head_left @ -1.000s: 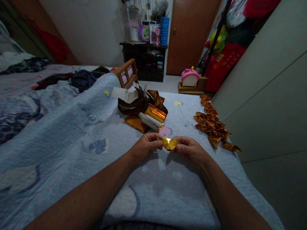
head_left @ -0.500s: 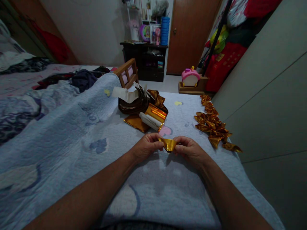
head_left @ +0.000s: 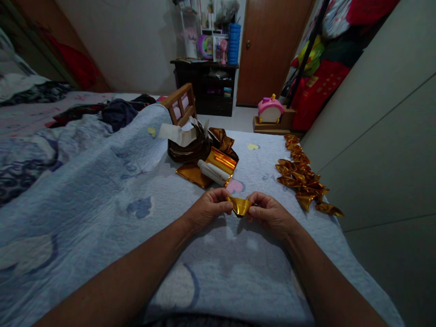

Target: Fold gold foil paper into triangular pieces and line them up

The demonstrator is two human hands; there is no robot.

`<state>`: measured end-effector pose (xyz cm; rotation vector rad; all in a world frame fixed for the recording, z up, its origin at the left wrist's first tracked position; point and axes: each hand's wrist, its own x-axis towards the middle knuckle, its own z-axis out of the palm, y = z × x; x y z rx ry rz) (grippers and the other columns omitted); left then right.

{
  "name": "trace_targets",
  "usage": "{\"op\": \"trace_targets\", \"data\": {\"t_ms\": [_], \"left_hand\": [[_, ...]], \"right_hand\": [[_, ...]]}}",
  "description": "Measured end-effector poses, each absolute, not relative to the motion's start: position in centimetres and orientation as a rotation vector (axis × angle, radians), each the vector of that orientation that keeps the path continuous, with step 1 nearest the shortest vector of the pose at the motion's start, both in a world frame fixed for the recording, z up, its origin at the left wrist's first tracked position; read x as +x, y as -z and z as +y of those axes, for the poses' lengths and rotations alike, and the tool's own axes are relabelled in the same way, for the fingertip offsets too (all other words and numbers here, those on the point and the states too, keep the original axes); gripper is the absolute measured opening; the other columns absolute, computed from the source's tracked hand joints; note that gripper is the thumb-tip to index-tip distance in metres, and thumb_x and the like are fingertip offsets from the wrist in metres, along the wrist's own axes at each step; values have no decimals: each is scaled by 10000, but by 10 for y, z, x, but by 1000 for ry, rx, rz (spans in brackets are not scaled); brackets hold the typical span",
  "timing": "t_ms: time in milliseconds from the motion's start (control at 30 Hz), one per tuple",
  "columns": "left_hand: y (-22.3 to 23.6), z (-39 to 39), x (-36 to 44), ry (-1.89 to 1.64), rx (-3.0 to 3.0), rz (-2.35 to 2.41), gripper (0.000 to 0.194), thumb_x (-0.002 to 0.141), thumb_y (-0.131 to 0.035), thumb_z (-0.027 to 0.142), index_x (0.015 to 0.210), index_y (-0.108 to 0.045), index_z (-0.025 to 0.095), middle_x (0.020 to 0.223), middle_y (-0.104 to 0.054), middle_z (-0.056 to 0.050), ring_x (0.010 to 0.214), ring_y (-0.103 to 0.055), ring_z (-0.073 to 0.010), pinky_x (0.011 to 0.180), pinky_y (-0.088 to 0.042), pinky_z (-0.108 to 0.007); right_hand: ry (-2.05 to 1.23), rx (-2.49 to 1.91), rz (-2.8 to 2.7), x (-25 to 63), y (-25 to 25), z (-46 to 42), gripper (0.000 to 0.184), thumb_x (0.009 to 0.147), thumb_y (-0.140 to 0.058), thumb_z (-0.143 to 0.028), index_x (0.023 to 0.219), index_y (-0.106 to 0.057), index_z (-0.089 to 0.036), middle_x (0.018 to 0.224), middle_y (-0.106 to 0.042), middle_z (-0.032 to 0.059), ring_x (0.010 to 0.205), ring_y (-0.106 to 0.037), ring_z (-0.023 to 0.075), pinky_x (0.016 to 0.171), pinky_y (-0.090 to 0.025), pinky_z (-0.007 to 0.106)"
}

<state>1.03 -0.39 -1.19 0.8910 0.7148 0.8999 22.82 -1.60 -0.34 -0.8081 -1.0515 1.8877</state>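
Between my two hands is a small piece of folded gold foil paper (head_left: 240, 206), its middle bulging downward. My left hand (head_left: 211, 209) pinches its left end between thumb and fingers. The right end is gripped the same way by my right hand (head_left: 269, 212). Just beyond my left hand lie a shiny gold foil sheet (head_left: 223, 160) with a white roll-like piece (head_left: 214, 173) on it, and a stack of dark-edged foil papers (head_left: 189, 147) with pale sheets curling up. Several folded gold foil pieces (head_left: 299, 177) are heaped to the right of my right hand.
A blue patterned bedspread (head_left: 102, 245) lies under everything. Along the right stands a pale cabinet wall (head_left: 384, 136). A wooden bed-end panel (head_left: 180, 103) rises beyond the stack. Farther off are a pink toy case (head_left: 270, 110), a dark shelf (head_left: 204, 86) and a wooden door (head_left: 272, 50).
Both hands keep their hold on the foil in nearly the same place. The fingers have shifted very slightly at the foil's ends; the other things lie as before.
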Motion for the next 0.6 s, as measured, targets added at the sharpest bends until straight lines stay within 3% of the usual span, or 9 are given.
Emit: {"op": "trace_targets", "data": {"t_ms": [600], "left_hand": [[9, -5, 11, -908, 948, 731, 368, 606, -940, 379, 757, -695, 151, 719, -674, 3, 656, -583, -111, 663, -444, -231]], "right_hand": [[-1855, -828, -1075, 229, 5, -16, 277, 702, -904, -329, 809, -682, -203, 770, -696, -8, 626, -569, 110, 599, -428, 248]]}}
